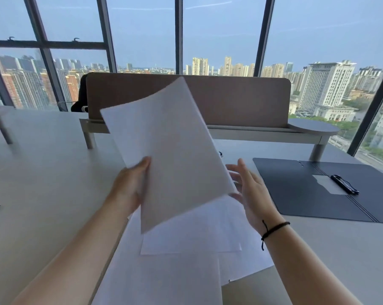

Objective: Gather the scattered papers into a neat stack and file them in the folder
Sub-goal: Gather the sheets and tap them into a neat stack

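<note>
Up above the desk, a white sheaf of papers stands tilted, its top corner leaning away toward the brown divider screen. The left hand grips its lower left edge, thumb on the front face. The right hand hovers just beside the sheaf's right edge, fingers spread and relaxed, holding nothing; a black cord bracelet circles its wrist. Below the sheaf, more loose sheets lie overlapping and askew on the desk. Right of the sheaf, the dark blue folder lies open and flat, a black pen resting in it by the spine. Bare desktop stretches left of the sheaf.
</note>
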`<state>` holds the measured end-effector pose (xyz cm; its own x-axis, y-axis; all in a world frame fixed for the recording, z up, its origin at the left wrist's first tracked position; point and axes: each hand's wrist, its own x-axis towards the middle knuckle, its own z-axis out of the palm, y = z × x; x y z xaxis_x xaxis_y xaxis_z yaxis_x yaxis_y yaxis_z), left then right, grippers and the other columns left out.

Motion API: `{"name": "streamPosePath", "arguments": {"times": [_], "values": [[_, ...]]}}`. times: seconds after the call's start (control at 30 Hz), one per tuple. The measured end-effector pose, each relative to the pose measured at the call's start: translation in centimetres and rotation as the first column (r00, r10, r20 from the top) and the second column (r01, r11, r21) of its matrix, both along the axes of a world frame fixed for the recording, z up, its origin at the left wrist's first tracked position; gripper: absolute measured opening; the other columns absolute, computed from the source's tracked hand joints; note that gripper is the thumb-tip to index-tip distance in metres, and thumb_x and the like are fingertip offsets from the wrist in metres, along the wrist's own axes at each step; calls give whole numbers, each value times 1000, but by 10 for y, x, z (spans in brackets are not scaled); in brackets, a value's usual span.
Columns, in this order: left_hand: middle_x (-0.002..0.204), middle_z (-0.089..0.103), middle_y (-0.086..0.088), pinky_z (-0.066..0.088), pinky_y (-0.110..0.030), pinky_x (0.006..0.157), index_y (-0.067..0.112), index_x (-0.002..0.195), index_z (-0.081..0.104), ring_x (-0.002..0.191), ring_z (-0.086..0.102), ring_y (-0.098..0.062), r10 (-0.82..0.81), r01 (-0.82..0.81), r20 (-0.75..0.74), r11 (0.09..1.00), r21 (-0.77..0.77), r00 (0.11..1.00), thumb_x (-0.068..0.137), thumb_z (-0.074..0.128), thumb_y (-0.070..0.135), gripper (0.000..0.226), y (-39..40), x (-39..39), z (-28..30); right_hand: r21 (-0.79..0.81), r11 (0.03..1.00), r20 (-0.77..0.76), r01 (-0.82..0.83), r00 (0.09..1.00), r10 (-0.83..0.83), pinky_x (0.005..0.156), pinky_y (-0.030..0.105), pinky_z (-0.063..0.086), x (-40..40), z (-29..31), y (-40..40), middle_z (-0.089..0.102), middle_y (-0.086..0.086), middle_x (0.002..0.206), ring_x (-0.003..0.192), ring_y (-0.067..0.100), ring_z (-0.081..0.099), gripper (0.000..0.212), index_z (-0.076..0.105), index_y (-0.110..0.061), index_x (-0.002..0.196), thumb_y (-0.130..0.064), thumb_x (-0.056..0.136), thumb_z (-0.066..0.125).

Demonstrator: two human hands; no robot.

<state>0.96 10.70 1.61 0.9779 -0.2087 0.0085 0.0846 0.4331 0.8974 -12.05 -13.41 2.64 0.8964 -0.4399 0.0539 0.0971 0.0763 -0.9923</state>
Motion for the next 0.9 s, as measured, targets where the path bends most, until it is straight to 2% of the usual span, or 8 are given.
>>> {"name": "streamPosePath", "arguments": {"times": [0.13, 0.23, 0.37, 0.47, 0.57, 0.67, 0.77, 0.9], "values": [[119, 67, -24, 49, -38, 95, -9, 140, 45, 105, 67, -35, -280, 271, 9, 919, -285, 960, 104, 32, 24, 51, 30, 25, -61, 171, 984, -222, 40, 975, -1, 110, 54, 44, 10, -17, -6, 51, 12, 148, 128, 31, 52, 61, 57, -17, 139, -59, 95, 56], [115, 65, -25, 44, -34, 98, -9, 144, 39, 98, 67, -32, -354, 298, -41, 840, -454, 934, 102, 15, 30, 62, 52, 50, -107, 391, 917, -264, 76, 964, 32, 90, 62, 55, 17, -18, -8, 43, 22, 147, 133, 43, 49, 70, 46, -9, 146, -50, 93, 65], [66, 67, -8, 61, -30, 69, 2, 118, 63, 46, 62, -17, -310, 224, -168, 891, -394, 936, 70, 82, 5, 52, 35, 32, -65, 398, 917, -331, 9, 934, 135, 63, 45, 61, 23, -24, 3, 63, 25, 115, 86, 38, 69, 36, 57, -1, 112, -27, 92, 74], [50, 57, 3, 57, -20, 52, 10, 98, 63, 30, 46, -7, -212, 137, -190, 928, -346, 959, 58, 83, 12, 44, 22, 15, -46, 144, 987, -378, -74, 918, 124, 62, 38, 62, 31, -38, 12, 76, 26, 99, 67, 30, 73, 16, 65, 5, 98, -9, 93, 70], [48, 59, 4, 54, -18, 49, 12, 88, 62, 31, 52, -7, -160, 76, -270, 952, -295, 950, 87, 68, 16, 7, 13, 7, -33, -116, 987, -395, -107, 917, 53, 75, 48, 63, 34, -46, 17, 79, 25, 96, 77, 38, 77, 21, 72, 10, 96, -9, 88, 70], [44, 57, 3, 52, -18, 47, 11, 75, 63, 32, 52, -8, -126, 61, -283, 972, -229, 951, 101, 53, 21, 30, 11, 5, -31, -239, 959, -385, -154, 922, 52, 76, 50, 63, 32, -49, 17, 80, 19, 87, 82, 39, 78, 21, 74, 6, 87, -14, 83, 73], [46, 63, 4, 50, -17, 49, 14, 61, 73, 37, 59, -7, -134, 132, -197, 991, -19, 971, 99, 54, 24, 44, 13, 1, -29, -304, 936, -328, -178, 942, 73, 54, 27, 55, 28, -47, 14, 79, 6, 72, 58, 20, 71, 14, 75, -4, 77, -7, 89, 68], [109, 77, -11, 59, -39, 88, 7, 109, 75, 91, 75, -24, -49, 57, -54, 986, 154, 997, 89, 68, 18, 24, 15, 0, -25, -213, 972, -147, -98, 987, 67, 67, 40, 60, 22, -37, -4, 80, 15, 82, 67, 22, 71, 12, 78, -3, 86, 2, 89, 68]]}}
